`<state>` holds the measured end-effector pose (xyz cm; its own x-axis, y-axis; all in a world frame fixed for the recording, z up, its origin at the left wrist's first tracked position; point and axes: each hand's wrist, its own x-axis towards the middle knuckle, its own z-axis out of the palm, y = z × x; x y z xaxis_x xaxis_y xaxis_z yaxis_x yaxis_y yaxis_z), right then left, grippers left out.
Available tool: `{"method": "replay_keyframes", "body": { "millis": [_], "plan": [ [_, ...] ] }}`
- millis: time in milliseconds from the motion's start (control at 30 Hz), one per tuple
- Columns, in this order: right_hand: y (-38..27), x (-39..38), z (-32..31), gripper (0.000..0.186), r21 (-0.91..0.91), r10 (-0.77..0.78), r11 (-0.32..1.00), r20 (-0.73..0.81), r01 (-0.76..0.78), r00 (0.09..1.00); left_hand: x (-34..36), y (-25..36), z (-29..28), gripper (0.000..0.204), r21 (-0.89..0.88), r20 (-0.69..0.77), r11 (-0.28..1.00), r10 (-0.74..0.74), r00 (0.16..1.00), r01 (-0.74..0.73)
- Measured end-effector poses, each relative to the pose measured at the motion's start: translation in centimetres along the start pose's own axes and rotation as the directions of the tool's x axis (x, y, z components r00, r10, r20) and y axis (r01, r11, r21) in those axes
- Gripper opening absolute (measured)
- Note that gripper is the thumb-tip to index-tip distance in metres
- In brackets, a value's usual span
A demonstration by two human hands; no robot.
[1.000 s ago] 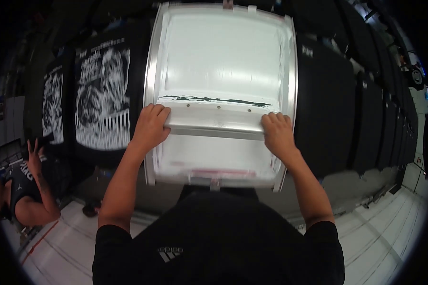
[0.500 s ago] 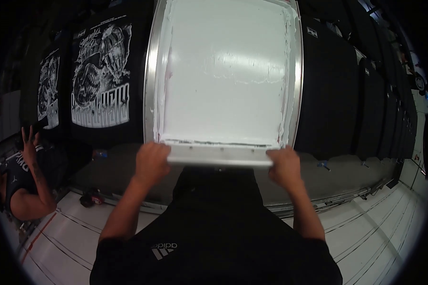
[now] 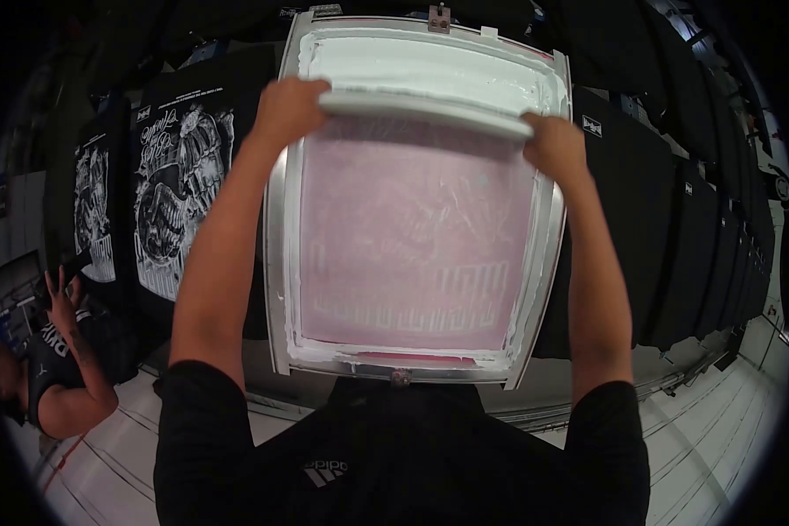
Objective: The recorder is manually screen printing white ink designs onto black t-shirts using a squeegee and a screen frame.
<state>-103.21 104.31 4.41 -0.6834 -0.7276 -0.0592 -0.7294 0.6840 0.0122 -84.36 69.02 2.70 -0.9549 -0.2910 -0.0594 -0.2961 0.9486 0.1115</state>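
Observation:
My left hand [image 3: 291, 112] and my right hand [image 3: 553, 145] grip the ends of a long, pale squeegee [image 3: 425, 114], held crosswise near the far side of a framed printing screen [image 3: 412, 241]. The screen's mesh shows pink below the squeegee, with a faint pale design and blocky shapes along the lower part. Thick white ink [image 3: 421, 61] lies in a band beyond the squeegee and smears along the inner edges of the metal frame [image 3: 278, 193]. A small clamp [image 3: 438, 17] sits at the frame's far edge.
Black shirts with white skeletal prints [image 3: 180, 200] lie on platens to the left, and plain black shirts [image 3: 622, 245] line the right. Another person [image 3: 57, 377] is at the lower left with a hand raised. A pale floor [image 3: 701, 438] shows past the rig.
Both hands and the squeegee have moved from the near edge to the far side. The screen, earlier coated white, now shows pink mesh and a faint design below the squeegee.

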Motion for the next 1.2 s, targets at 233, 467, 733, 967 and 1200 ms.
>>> {"method": "replay_keyframes", "body": {
  "millis": [233, 467, 733, 967, 1200],
  "plan": [
    [3.2, 8.3, -2.7, 0.044, 0.028, -0.088, 0.996, 0.026, 0.088, 0.996, 7.2, -1.8, -3.2, 0.033, -0.032, -0.119, 0.985, 0.165, 0.979, -0.17],
    [-6.8, -24.8, -6.8, 0.041, 0.259, -0.115, 0.965, 0.318, 0.031, 0.941, -27.2, 5.1, -4.9, 0.036, -0.187, 0.246, 0.98, 0.114, 0.963, -0.068],
    [-10.1, -33.9, -3.0, 0.043, 0.308, -0.068, 0.949, 0.414, -0.069, 0.908, -38.1, 8.9, -0.6, 0.031, -0.362, 0.057, 0.928, 0.122, 0.991, -0.094],
    [-9.8, -34.1, 0.4, 0.045, 0.275, -0.07, 0.96, 0.066, 0.049, 0.995, -36.0, 8.2, 3.5, 0.028, -0.228, -0.242, 0.957, 0.125, 0.962, -0.182],
    [-3.0, -7.4, -0.6, 0.026, 0.09, 0.011, 0.996, 0.01, -0.012, 1.0, -7.8, 1.2, 1.5, 0.027, -0.093, -0.166, 0.993, 0.054, 0.985, -0.071]
  ]
}}
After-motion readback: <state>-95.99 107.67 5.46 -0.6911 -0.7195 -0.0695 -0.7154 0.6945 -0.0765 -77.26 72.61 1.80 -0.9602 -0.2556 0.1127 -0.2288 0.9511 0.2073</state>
